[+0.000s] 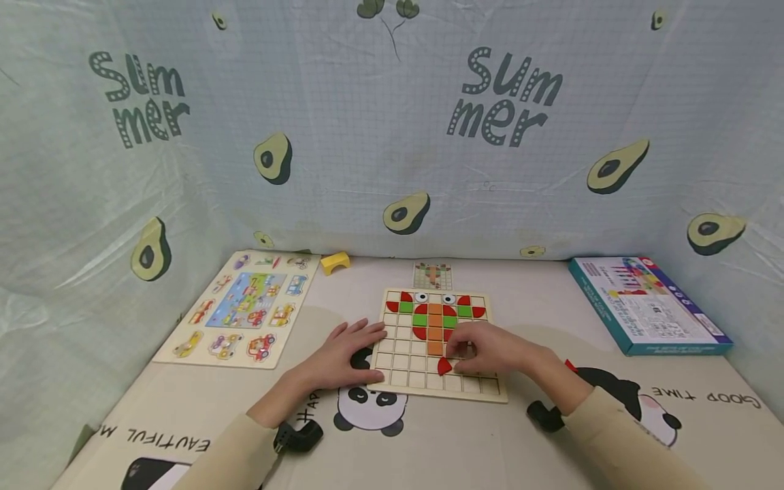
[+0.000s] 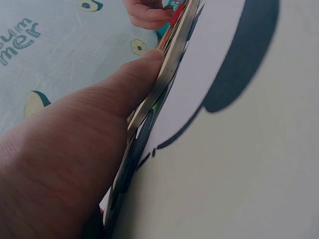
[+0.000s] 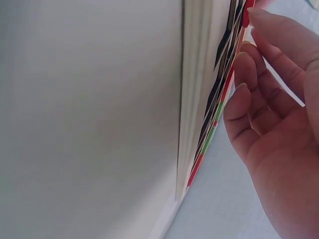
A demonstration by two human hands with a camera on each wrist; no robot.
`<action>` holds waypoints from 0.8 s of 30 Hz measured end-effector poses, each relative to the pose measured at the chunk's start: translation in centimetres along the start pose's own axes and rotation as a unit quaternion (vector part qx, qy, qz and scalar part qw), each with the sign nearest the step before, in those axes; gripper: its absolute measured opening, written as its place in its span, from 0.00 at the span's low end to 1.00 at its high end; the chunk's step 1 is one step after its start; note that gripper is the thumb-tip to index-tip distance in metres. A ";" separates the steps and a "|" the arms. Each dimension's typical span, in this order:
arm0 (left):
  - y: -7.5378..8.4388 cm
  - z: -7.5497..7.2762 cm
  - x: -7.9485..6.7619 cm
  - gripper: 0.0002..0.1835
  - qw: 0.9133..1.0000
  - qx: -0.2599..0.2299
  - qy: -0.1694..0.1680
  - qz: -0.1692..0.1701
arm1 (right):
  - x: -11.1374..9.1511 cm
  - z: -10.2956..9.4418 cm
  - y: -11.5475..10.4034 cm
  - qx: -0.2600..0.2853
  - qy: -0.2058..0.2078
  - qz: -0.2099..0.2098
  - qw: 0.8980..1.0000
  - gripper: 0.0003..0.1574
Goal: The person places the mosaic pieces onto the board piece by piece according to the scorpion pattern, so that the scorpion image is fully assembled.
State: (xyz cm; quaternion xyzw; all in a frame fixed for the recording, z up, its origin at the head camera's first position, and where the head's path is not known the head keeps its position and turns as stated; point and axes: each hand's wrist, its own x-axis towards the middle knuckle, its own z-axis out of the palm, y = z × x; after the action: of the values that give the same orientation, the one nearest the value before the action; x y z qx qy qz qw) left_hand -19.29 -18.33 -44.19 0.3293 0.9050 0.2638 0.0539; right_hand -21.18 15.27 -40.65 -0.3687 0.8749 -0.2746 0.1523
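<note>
A square wooden grid board lies on the table, with red, green and orange tiles and two round eye pieces set in its upper part. My left hand rests at the board's left side, fingers spread and straight; in the left wrist view the thumb lies against the board's edge. Over the lower middle of the grid, my right hand pinches a red quarter-circle tile between thumb and fingertips, below the orange column. The thumb touches this red tile in the right wrist view.
Behind the board lies a small pattern card. A wooden picture puzzle sits at the left, with a yellow arch block beyond its right corner. At the right is a teal-edged box. Printed curtains stand behind and at both sides.
</note>
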 end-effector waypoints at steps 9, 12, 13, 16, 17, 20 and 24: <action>-0.1 0.0 0.0 0.43 1.000 0.000 0.002 0.000 | 0.9 0.0 -0.2 -0.018 -0.009 -0.007 1.000 0.06; 0.0 0.0 0.0 0.43 1.000 0.000 0.004 0.000 | 1.2 0.1 -0.3 -0.021 -0.006 -0.007 1.000 0.05; 0.0 0.0 0.0 0.43 1.000 -0.001 0.004 0.000 | 1.3 0.1 -0.3 -0.020 -0.005 -0.007 1.000 0.05; 0.0 0.0 0.0 0.43 1.000 -0.001 0.002 0.000 | 1.3 0.1 -0.3 -0.022 -0.002 -0.006 1.000 0.04; 0.0 0.0 0.0 0.43 1.000 -0.001 0.002 0.000 | 1.3 0.1 -0.3 -0.022 -0.001 -0.005 1.000 0.04; 0.0 0.0 0.0 0.43 1.000 -0.001 0.001 -0.001 | 1.1 0.1 -0.3 -0.015 0.001 0.000 1.000 0.04; -0.1 0.1 0.0 0.43 1.000 -0.001 0.003 -0.002 | 1.0 0.2 -0.5 -0.010 0.000 0.010 1.000 0.05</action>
State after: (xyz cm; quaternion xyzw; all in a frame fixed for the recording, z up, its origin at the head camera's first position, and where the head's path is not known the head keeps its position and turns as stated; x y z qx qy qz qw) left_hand -19.29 -18.37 -44.33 0.3269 0.9056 0.2651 0.0522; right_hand -21.51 14.17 -40.54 -0.3613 0.8814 -0.2641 0.1511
